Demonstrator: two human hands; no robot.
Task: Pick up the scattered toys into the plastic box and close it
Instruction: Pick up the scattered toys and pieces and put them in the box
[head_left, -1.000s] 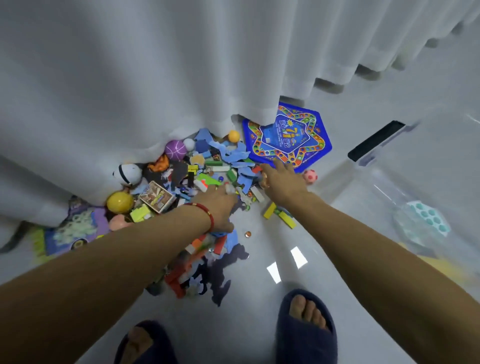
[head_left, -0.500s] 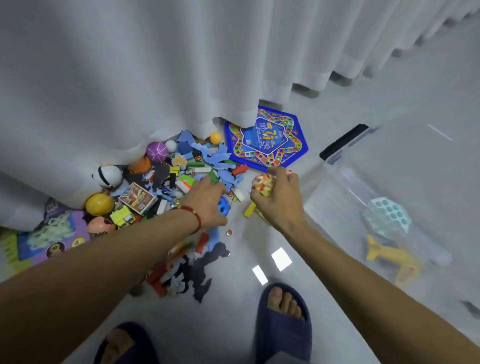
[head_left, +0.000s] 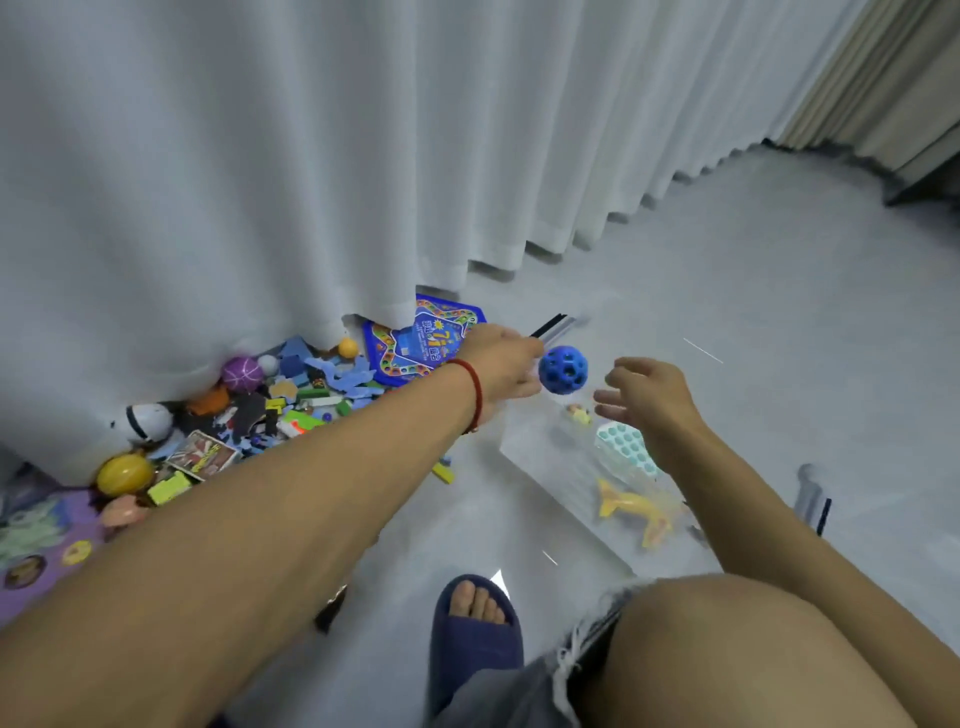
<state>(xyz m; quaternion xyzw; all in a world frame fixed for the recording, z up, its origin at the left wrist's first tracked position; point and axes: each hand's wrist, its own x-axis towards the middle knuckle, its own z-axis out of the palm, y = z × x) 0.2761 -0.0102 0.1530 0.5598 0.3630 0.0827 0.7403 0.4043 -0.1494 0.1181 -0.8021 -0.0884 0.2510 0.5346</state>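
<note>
While our left hand (head_left: 506, 366) is touching the blue ball (head_left: 563, 370) over the box (head_left: 524, 457), our right hand (head_left: 647, 395) is hovering with fingers spread, holding nothing.

Both hands are over the clear box (head_left: 545, 470); blue holey ball (head_left: 563, 370) sits right at the left hand (head_left: 506, 364), right hand (head_left: 649, 395) loose.

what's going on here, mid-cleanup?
Yes. A person is clearing a toy pile off the floor into a clear plastic box. The left hand is at a blue ball with holes above the open box; whether it grips the ball or has let go is unclear. The right hand hangs open over the box, holding nothing. A yellow toy and a teal dimpled piece lie inside. Most toys, including the blue game board, lie by the curtain.
</note>
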